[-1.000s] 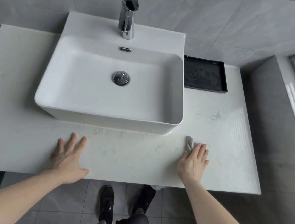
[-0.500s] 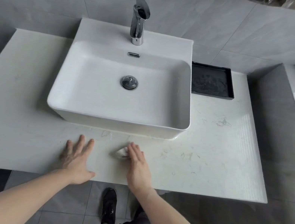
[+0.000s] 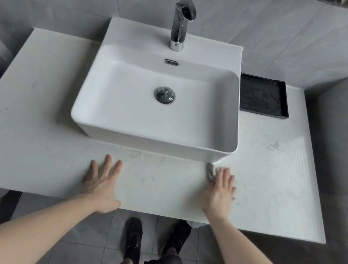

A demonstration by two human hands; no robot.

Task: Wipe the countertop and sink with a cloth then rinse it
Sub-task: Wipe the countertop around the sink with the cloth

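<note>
Right hand (image 3: 219,192) flat, fingers spread, pressing grey cloth (image 3: 211,171) to tabletop (image 3: 34,137) at sink (image 3: 152,144) front right corner, left hand (image 3: 101,179) splayed, empty, near front edge, no legible writing, open tabletop either side

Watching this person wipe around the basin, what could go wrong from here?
The small grey cloth is mostly hidden under the flat right hand, right by the corner of the white rectangular basin, so fingers could knock that corner. The black shallow tray sits beside the basin; a wide sweep might shove it. The left hand leans near the edge of the pale marble countertop and might slip if it is wet.
</note>
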